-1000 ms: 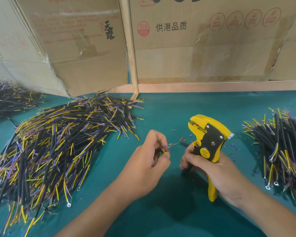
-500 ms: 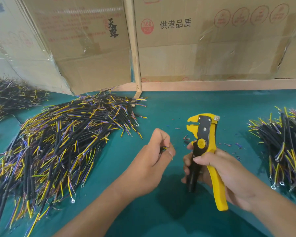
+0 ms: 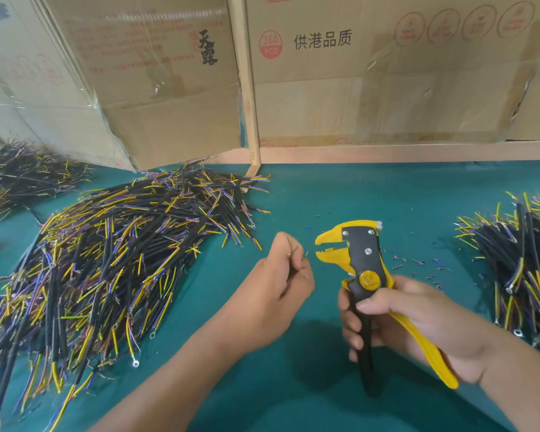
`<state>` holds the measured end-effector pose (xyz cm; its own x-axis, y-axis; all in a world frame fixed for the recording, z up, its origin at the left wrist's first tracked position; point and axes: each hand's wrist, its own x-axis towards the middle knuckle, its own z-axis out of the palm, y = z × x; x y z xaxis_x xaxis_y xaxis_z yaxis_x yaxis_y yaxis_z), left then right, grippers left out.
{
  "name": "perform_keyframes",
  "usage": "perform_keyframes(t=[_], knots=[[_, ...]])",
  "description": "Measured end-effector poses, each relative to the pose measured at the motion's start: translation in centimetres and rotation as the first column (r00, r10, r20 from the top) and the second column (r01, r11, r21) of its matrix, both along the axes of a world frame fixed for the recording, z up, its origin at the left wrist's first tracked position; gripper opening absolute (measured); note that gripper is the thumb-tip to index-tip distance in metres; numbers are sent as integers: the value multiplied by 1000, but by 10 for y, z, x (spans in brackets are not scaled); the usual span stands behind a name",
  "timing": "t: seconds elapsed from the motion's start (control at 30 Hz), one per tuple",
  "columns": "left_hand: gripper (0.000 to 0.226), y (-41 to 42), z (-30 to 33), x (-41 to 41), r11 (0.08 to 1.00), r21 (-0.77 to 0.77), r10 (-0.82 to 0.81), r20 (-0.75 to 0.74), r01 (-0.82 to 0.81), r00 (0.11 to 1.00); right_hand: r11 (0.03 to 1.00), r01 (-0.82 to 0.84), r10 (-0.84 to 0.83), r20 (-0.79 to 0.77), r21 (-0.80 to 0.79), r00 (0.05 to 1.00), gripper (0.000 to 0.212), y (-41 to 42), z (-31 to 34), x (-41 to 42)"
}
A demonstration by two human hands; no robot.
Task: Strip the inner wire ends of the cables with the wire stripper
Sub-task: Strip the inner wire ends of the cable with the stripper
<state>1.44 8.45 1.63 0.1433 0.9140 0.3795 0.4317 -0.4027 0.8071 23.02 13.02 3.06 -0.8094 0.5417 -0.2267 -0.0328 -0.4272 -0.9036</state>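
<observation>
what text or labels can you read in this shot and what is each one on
"供港品质": right cardboard box, black print.
"360 PCS": red round stamp on the same box.
"天露": left cardboard box, black brush characters.
Red circular icons, top right of the right box: too faint to read.
Yellow dial on the wire stripper: marking too small to read.

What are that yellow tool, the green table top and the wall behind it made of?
The wire stripper looks like glossy yellow plastic around a black plate, probably metal, with bright screw heads. The table top seems a matte teal mat, likely rubber or vinyl: smooth, no weave visible. The wall is brown cardboard boxes with printed marks, partly under shiny clear film.
</observation>
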Motion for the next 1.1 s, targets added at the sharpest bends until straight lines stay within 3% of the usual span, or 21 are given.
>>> perform_keyframes(t=[0.63, 1.1], knots=[[26, -7, 14, 0, 991, -133, -45, -95, 32, 994, 983, -181, 181, -11, 18, 983, 18, 3, 0, 9], [15, -6, 14, 0, 986, -163, -53, -78, 40, 996, 966, -248, 248, 6, 71, 969, 36, 9, -7, 11]])
